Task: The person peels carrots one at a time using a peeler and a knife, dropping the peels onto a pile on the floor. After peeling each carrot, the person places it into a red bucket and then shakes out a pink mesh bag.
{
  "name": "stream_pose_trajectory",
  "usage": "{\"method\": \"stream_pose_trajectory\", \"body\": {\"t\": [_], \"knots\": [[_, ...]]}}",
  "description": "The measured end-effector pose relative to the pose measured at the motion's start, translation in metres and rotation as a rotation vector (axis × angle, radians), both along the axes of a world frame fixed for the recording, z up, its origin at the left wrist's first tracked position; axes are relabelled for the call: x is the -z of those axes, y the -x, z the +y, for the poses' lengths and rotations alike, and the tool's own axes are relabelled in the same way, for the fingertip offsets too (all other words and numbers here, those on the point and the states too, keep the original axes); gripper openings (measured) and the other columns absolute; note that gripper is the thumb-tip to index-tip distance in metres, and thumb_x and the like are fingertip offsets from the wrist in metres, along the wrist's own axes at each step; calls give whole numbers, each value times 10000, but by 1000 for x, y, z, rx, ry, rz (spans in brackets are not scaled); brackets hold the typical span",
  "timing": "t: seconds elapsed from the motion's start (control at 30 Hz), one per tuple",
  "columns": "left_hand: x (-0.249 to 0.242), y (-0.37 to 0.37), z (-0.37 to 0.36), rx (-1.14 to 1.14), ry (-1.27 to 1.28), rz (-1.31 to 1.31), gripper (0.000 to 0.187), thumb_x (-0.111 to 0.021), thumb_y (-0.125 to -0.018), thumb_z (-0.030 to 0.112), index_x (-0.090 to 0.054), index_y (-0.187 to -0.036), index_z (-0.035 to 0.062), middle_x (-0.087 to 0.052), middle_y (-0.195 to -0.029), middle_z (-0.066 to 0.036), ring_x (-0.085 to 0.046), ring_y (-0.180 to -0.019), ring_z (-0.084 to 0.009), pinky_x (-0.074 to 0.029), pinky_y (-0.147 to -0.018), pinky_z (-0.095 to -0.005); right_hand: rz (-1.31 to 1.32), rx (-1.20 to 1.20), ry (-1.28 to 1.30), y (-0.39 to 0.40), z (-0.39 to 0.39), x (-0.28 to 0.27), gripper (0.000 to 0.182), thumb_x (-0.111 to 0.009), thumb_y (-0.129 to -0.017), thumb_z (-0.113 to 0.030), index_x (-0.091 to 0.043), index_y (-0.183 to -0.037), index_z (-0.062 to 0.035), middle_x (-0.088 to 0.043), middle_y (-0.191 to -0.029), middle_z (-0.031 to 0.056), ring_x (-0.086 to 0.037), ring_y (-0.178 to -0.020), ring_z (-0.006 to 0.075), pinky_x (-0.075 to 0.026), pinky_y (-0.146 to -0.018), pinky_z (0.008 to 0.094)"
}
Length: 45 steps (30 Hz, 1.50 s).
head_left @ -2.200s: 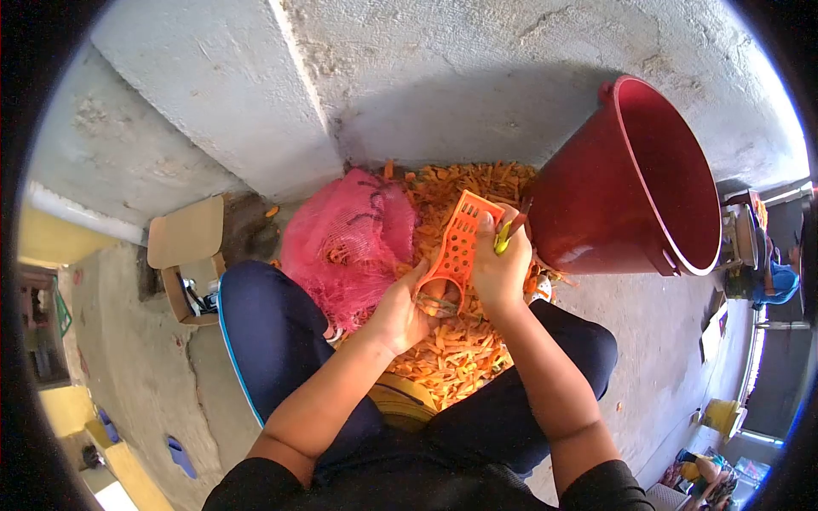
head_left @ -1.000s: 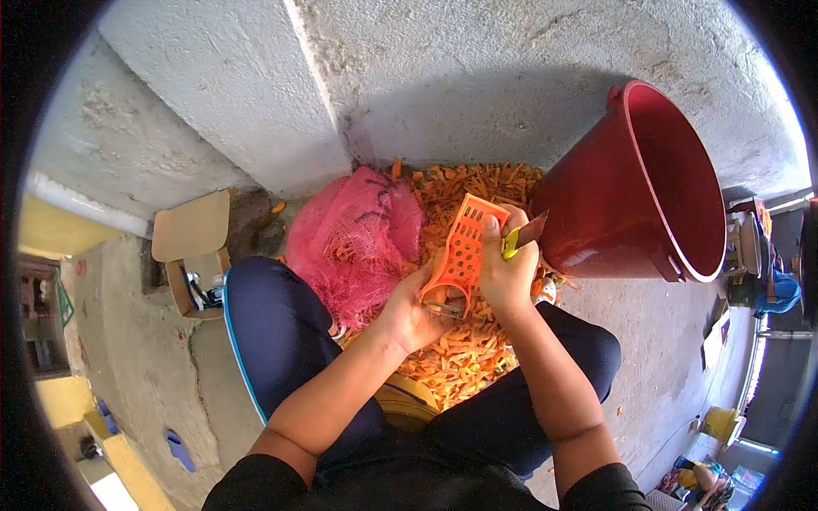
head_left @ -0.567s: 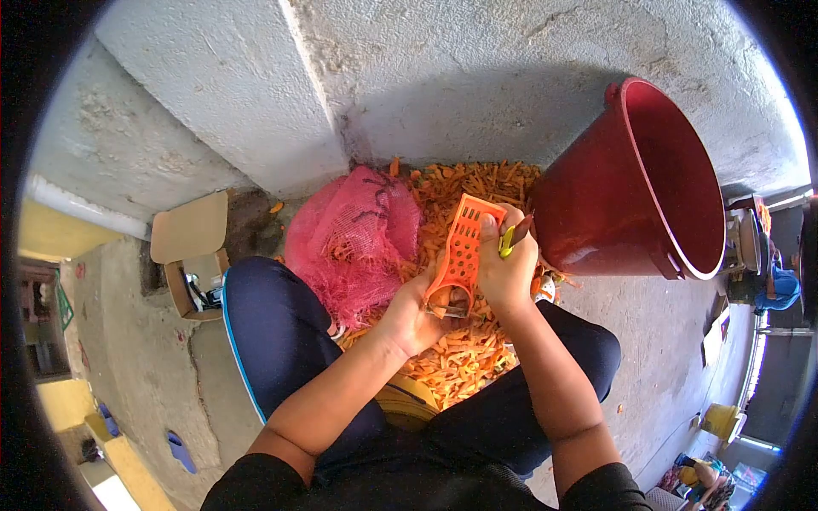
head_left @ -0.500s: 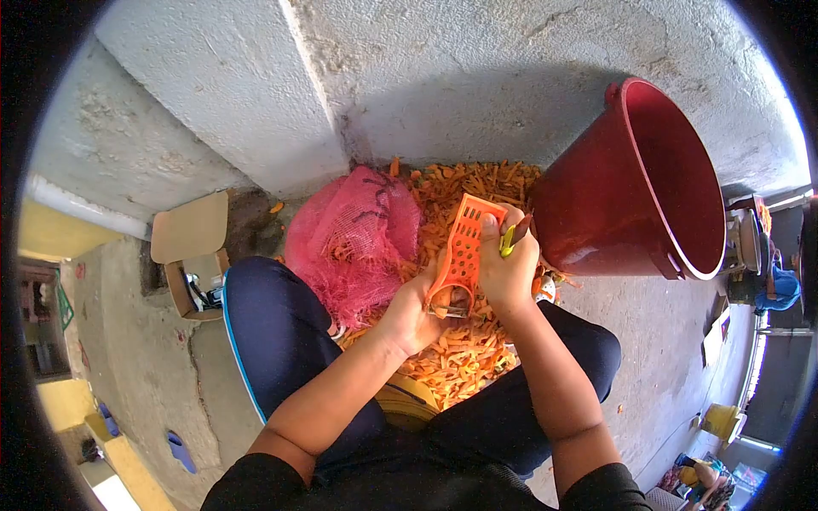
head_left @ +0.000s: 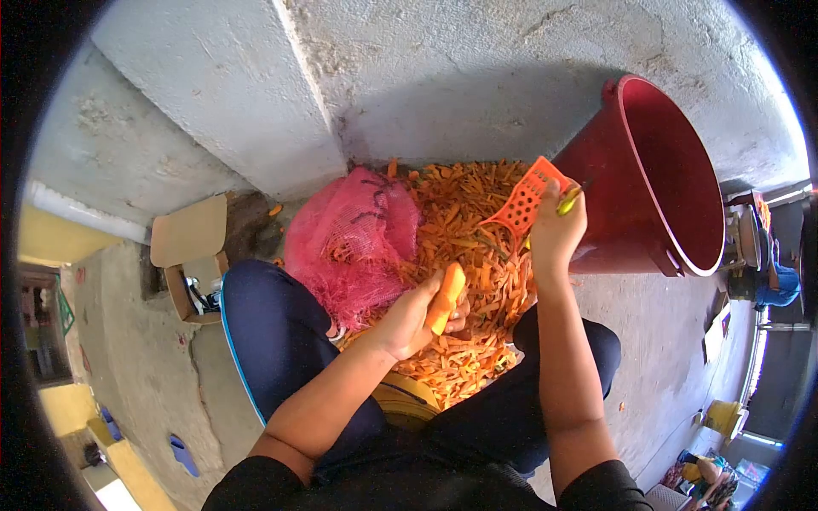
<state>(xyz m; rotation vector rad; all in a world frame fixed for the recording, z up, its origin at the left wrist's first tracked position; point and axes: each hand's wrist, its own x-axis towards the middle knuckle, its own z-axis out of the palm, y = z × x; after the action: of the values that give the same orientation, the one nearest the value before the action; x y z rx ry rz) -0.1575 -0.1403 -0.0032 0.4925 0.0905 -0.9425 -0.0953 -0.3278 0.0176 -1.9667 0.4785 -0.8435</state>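
Observation:
My left hand point(head_left: 419, 322) is closed around a peeled orange carrot point(head_left: 447, 298), above the heap of orange peelings point(head_left: 464, 226). My right hand point(head_left: 555, 230) grips an orange perforated peeler point(head_left: 521, 204) and, with it, a small yellow-green item point(head_left: 569, 201) whose shape is partly hidden by the fingers. The peeler is apart from the carrot, up and to the right, close to the dark red bucket point(head_left: 596, 204). A pink mesh sack point(head_left: 354, 238) lies left of the peelings.
The bucket lies tilted with its mouth to the right. A wall point(head_left: 443, 77) rises behind the heap. An open cardboard box point(head_left: 192, 230) is at the left, a yellow container rim point(head_left: 409, 390) between my legs. A blue slipper point(head_left: 182, 455) lies on the floor.
My right hand has moved right and slightly up with the peeler, away from my left hand. The carrot in my left hand now shows clearly, tilted upward.

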Motion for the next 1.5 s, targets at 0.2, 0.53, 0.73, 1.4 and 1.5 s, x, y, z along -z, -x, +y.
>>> {"method": "stream_pose_trajectory", "body": {"t": [0.2, 0.53, 0.73, 1.4, 1.5], "knots": [[1, -4, 5, 60, 17, 200, 316, -356, -863, 432, -458, -898, 135, -433, -709, -17, -421, -599, -148, -436, -594, -336, -4, -242, -292, 15, 19, -9, 194, -467, -858, -175, -485, -912, 11, -495, -715, 29, -439, -669, 84, -383, -628, 238], [7, -7, 1, -84, -14, 291, 367, -348, -872, 377, -495, -1089, 120, -577, -948, -45, -534, -772, -188, -449, -674, -380, 128, -308, 39, 36, 55, -10, 210, -506, -829, -172, -482, -941, 4, -551, -659, 164, -558, -581, 229, -432, -558, 326], [6, -4, -1, -102, -120, 253, 347, -332, -886, 377, -488, -1068, 126, -549, -904, -36, -514, -722, -173, -434, -670, -327, 103, -223, 114, 34, 52, -12, 197, -511, -824, -167, -487, -926, 0, -551, -655, 164, -563, -572, 261, -432, -539, 332], [19, -4, 3, -74, 60, 256, 395, -381, -866, 372, -455, -1146, 104, -543, -1068, -72, -534, -931, -220, -465, -708, -410, 64, -417, -58, 35, 52, -10, 181, -508, -835, -154, -492, -899, 14, -535, -661, 102, -495, -596, 145, -415, -575, 270], [13, -4, 2, -113, 24, 308, 372, -373, -872, 354, -473, -1123, 98, -546, -1061, -76, -540, -912, -224, -459, -742, -401, 153, -408, -56, 37, 55, -14, 164, -516, -824, -130, -492, -901, 13, -555, -673, 128, -526, -583, 181, -427, -569, 293]]}}
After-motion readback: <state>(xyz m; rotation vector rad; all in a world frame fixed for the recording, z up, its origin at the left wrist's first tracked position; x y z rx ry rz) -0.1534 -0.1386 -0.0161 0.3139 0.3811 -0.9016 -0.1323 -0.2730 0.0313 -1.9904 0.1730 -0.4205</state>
